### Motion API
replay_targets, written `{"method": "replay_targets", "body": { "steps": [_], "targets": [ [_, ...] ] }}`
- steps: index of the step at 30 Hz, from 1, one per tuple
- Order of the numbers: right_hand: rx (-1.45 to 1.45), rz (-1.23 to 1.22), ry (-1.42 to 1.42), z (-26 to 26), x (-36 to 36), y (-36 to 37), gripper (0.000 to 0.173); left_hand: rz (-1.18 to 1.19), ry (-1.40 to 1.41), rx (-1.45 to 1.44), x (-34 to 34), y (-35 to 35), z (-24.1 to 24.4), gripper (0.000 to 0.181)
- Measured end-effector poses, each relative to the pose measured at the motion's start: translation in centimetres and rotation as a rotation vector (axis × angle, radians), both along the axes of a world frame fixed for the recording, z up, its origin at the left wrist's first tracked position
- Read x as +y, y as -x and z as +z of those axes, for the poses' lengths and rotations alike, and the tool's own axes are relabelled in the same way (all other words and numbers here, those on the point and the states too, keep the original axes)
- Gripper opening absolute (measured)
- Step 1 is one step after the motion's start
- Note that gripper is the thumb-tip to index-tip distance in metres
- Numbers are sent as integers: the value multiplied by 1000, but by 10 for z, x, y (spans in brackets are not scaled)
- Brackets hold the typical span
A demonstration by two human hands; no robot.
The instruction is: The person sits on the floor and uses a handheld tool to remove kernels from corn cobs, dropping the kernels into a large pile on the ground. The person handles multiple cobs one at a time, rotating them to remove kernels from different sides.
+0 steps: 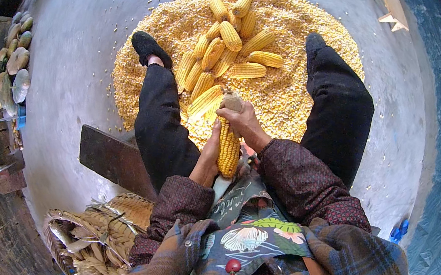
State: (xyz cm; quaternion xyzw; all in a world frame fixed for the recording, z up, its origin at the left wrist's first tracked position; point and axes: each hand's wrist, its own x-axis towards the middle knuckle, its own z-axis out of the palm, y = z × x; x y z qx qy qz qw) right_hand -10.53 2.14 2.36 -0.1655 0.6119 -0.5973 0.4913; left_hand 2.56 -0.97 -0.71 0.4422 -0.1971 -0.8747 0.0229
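My left hand [212, 149] is wrapped along the left side of a yellow corn cob [228, 149] that points down toward my lap. Above it, my right hand [245, 120] grips a pale stripped cob [233, 102] at the upper end of the yellow one; how the two cobs touch is partly hidden by the fingers. Several unshelled corn cobs [231, 36] lie heaped on a wide round pile of loose corn kernels [296, 23] between my feet.
A dark wooden bench [116, 159] shows under my left leg. A woven basket [125, 209] with dry husks stands at lower left. Squashes [19, 60] line the left wall. A small wooden stool [392, 11] is at upper right, and a blue object [398, 230] lies right.
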Motion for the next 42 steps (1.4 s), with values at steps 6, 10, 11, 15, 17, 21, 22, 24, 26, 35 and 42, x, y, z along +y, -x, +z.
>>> {"method": "replay_targets", "body": {
  "steps": [6,10,11,15,17,21,22,24,26,35,42],
  "targets": [
    [18,-16,25,1,-6,-7,31,1,117,-66,4,3,0,63],
    [81,7,18,-11,-5,-13,33,75,107,-46,8,4,-12,60],
    [126,29,28,-21,-4,-15,33,119,101,-47,9,5,-14,60],
    [496,20,-165,-19,-5,-23,25,91,-9,-31,9,-5,-21,61],
    [686,10,-184,-18,-4,-21,25,117,-73,34,8,-7,-26,61],
    [587,-88,-108,-18,-7,-15,26,256,-122,-29,9,5,-2,60],
    [524,-111,-55,-19,-9,-13,26,167,-79,-34,6,5,12,61],
    [271,-65,11,-19,-16,-4,24,92,-83,70,-2,-3,2,63],
    [-180,-20,-9,-13,-14,-1,19,66,-31,85,-4,-8,-6,64],
    [524,47,-125,-15,-11,-24,25,112,94,-48,9,-8,-34,60],
    [613,-55,-88,-23,-6,-14,29,231,-173,12,4,5,-3,59]
  ]
}}
